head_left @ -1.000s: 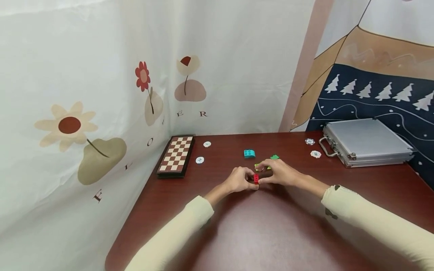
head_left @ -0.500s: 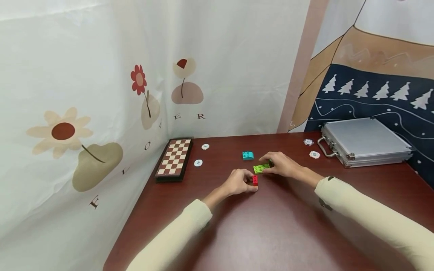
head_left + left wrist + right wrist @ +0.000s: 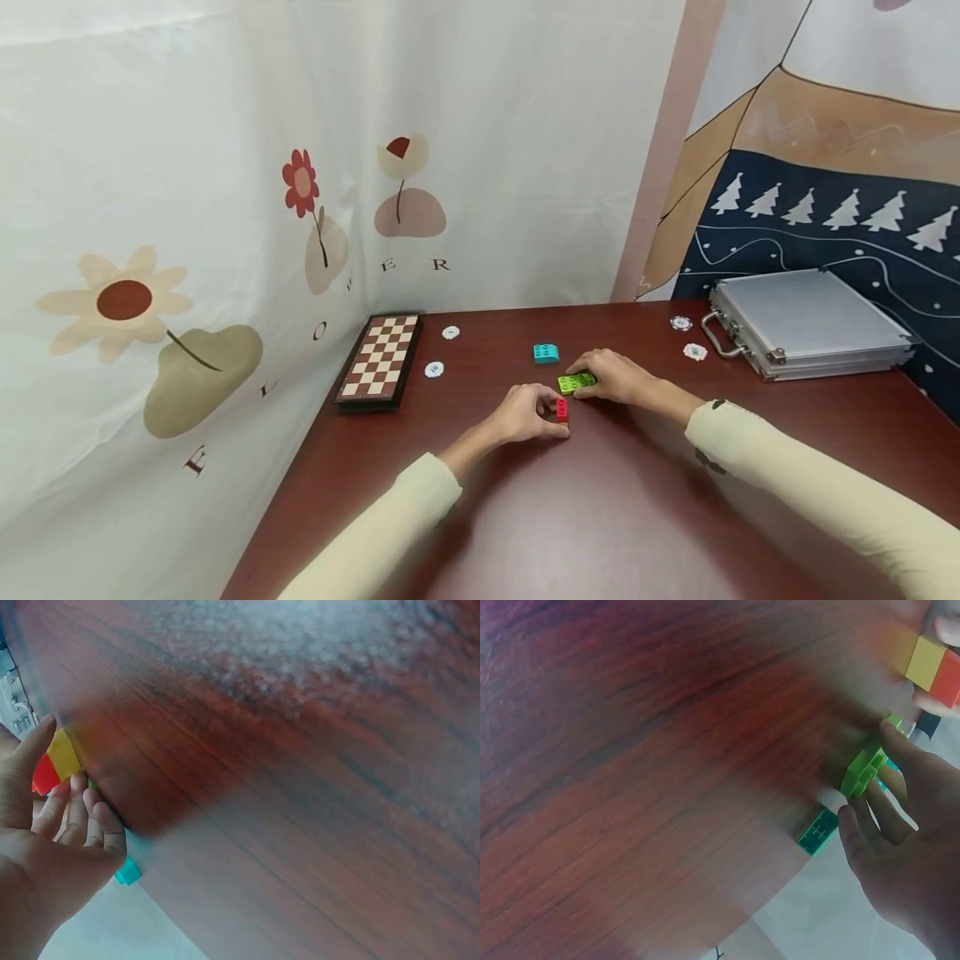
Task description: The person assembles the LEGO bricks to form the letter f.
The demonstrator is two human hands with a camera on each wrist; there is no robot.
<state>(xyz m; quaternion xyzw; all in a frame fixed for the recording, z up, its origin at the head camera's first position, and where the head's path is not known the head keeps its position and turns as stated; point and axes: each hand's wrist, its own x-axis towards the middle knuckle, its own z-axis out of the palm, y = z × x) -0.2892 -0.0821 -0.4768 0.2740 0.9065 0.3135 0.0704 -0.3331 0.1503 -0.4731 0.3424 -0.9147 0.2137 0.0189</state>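
My left hand point(image 3: 521, 414) holds a red toy building brick point(image 3: 562, 408) between thumb and fingers. A yellow brick point(image 3: 64, 756) is joined to the red one, as both wrist views show. Farther back, my right hand point(image 3: 617, 377) grips a lime-green studded brick point(image 3: 572, 383) at its right end, with the thumb and fingers on either side in the right wrist view. Behind these lies a turquoise brick point(image 3: 546, 353) with a curved side. A dark green brick point(image 3: 817, 831) sits beyond the right fingers; in the head view that hand hides it.
On the reddish-brown table point(image 3: 570, 517) a chessboard box point(image 3: 381, 358) stands at the back left, near two poker chips point(image 3: 434, 369). A silver case point(image 3: 813, 321) occupies the back right, with two more chips point(image 3: 695, 352) beside its handle. Printed curtains point(image 3: 517, 167) hang behind.
My right hand has left the red brick, moved back and taken hold of the lime-green brick. My left hand keeps the red brick. The head view has shifted slightly.
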